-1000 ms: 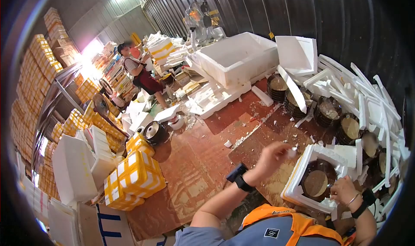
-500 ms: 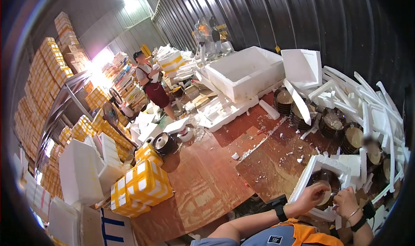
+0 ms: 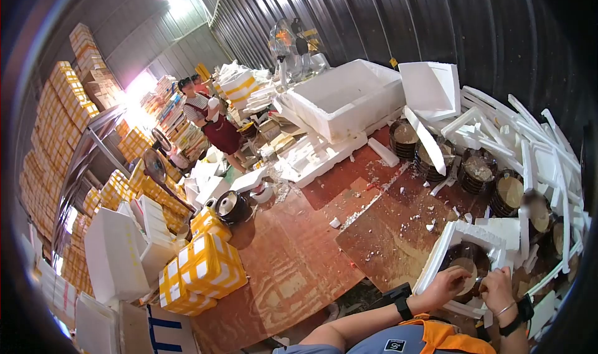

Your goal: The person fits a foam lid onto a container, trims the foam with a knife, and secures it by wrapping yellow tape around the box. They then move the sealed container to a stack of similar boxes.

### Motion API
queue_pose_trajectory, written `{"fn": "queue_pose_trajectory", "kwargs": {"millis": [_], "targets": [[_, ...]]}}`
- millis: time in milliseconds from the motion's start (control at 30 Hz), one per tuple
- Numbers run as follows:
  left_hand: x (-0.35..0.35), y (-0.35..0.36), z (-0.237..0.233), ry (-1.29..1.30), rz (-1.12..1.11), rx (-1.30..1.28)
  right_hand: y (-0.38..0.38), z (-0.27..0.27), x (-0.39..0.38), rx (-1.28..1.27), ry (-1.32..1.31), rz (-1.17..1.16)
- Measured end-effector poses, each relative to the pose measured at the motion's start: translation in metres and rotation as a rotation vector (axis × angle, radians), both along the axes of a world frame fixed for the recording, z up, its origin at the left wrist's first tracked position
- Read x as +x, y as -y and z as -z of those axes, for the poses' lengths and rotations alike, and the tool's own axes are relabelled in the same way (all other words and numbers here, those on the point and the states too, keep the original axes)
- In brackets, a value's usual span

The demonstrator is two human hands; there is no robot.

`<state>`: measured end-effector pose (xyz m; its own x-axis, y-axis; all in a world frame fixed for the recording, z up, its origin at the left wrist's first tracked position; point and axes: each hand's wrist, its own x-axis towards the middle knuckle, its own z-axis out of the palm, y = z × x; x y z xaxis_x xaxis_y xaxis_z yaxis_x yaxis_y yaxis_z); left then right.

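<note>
At the lower right, a white foam box (image 3: 434, 264) holds a dark round stack with a pale disc top (image 3: 468, 268). My left hand (image 3: 445, 288) reaches over the box's near side, with bent fingers pressed together at the pale disc. On the right side of the box is my right hand (image 3: 498, 290), curled with fingertips close together near the stack's edge. Whatever either hand grips is too small or hidden to make out. Both hands are at the stack, a short gap apart.
Similar dark round stacks (image 3: 475, 170) line the wall side, beside a heap of white foam strips (image 3: 542, 148). A large white foam box (image 3: 342, 102) stands beyond. Yellow-taped boxes (image 3: 208, 267) sit left of the plywood surface (image 3: 280, 260). A person (image 3: 215, 127) stands farther back.
My right hand has shifted slightly up and left; my left hand stays at the stack. The view has shifted a little. The person at the back has turned and raised a white thing.
</note>
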<state>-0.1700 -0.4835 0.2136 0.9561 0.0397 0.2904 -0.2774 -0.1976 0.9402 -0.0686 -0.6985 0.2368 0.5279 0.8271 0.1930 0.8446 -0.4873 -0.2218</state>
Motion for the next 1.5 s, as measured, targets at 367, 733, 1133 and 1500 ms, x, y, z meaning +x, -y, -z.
{"fn": "queue_pose_trajectory", "kwargs": {"millis": [367, 733, 1133, 1500], "targets": [[0.003, -0.004, 0.000, -0.134, 0.028, -0.079, -0.004, -0.026, -0.008, -0.134, -0.080, -0.038], [0.002, -0.006, -0.004, -0.208, 0.053, -0.091, -0.007, -0.006, 0.001, -0.135, -0.082, 0.077], [0.000, -0.007, -0.007, -0.184, 0.037, -0.097, -0.008, -0.017, 0.002, -0.281, -0.060, -0.049], [0.001, -0.005, -0.003, -0.173, 0.035, -0.116, -0.015, -0.015, 0.014, -0.389, -0.123, -0.010]]}}
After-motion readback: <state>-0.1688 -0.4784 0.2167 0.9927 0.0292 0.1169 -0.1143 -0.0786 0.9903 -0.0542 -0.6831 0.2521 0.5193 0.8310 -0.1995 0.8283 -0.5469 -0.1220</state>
